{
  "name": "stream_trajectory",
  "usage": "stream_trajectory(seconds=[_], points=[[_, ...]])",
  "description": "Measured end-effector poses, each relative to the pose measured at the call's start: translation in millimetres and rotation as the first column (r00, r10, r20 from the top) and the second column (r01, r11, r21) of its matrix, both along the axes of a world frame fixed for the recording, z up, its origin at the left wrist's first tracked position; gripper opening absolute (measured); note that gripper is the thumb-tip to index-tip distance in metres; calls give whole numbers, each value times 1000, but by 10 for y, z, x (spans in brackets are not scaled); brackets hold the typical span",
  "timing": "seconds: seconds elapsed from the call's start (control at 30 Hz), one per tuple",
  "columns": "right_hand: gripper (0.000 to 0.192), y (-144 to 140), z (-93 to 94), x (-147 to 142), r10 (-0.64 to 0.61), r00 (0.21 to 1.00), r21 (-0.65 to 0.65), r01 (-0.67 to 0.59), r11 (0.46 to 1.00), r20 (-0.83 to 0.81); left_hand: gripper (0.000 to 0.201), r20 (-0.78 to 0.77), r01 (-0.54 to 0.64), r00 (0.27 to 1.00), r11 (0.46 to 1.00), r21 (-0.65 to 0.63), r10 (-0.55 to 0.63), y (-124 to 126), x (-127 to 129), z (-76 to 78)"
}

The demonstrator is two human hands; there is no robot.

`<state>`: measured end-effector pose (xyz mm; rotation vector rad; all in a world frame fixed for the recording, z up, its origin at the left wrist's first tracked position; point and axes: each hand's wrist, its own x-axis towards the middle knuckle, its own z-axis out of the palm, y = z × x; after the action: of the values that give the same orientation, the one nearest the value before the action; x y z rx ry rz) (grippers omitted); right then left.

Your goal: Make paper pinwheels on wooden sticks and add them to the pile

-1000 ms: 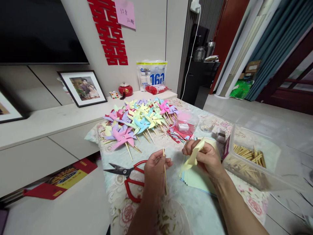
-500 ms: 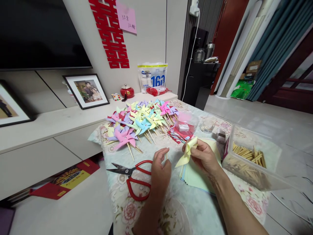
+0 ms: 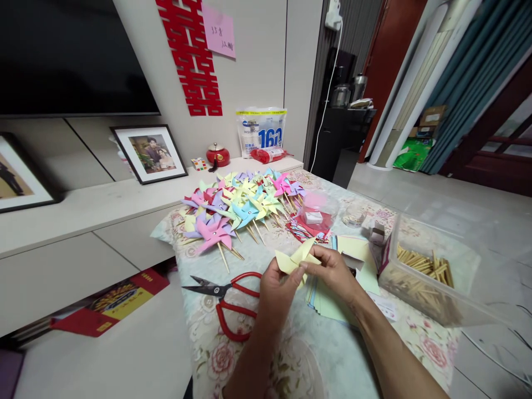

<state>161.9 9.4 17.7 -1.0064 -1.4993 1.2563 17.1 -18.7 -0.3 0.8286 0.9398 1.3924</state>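
My left hand (image 3: 279, 282) and my right hand (image 3: 332, 272) meet above the middle of the table, both closed on a pale yellow paper pinwheel (image 3: 297, 257). Its folded blades fan out between my fingertips. Whether a stick is behind it cannot be made out. Red-handled scissors (image 3: 233, 291) lie partly open beside my left wrist. Beneath my right hand and forearm is a stack of coloured paper sheets (image 3: 332, 305), with a small greyish box-like piece (image 3: 353, 260) and a white printed card (image 3: 384, 306) showing around the forearm.
Many finished pinwheels (image 3: 245, 205) on sticks are heaped at the back left. A clear bin of wooden sticks (image 3: 424, 266) stands at the right. Red paper strips (image 3: 307, 228), a clear round tub (image 3: 319, 209) and a small box (image 3: 376, 231) sit behind my hands.
My right hand has moved left with the yellow paper, and my left hand has joined it there. The paper's blades are now spread. The box-like piece and white card have come into sight.
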Motion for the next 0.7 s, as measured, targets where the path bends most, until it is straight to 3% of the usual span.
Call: stream_trajectory(seconds=[0.2,0.3,0.37,0.47,0.53,0.6,0.7], points=[[31,5,8,28,48,999,-33,-48,998,-11,38,67,63,996,998,18,-64,64,-26,-107],[35,-17,28,32,50,998,1,-50,999,37,39,104,24,994,1000,5,-24,87,-23,-128],[35,-71,92,44,-18,992,64,10,998,125,41,128,11,992,1000,-21,-8,89,-18,-130],[31,-235,324,136,-234,939,234,176,956,251,42,147,20,989,999,-40,-14,78,-11,-132],[29,-370,557,291,-355,875,377,224,899,328,40,147,17,989,999,-50,-10,70,-11,-139],[31,-472,797,549,-505,761,529,255,810,407,40,147,26,989,998,-58,-17,65,-15,-151],[39,-478,1031,1128,-662,451,602,292,743,598,41,145,46,989,997,-60,-37,69,-20,-177]])
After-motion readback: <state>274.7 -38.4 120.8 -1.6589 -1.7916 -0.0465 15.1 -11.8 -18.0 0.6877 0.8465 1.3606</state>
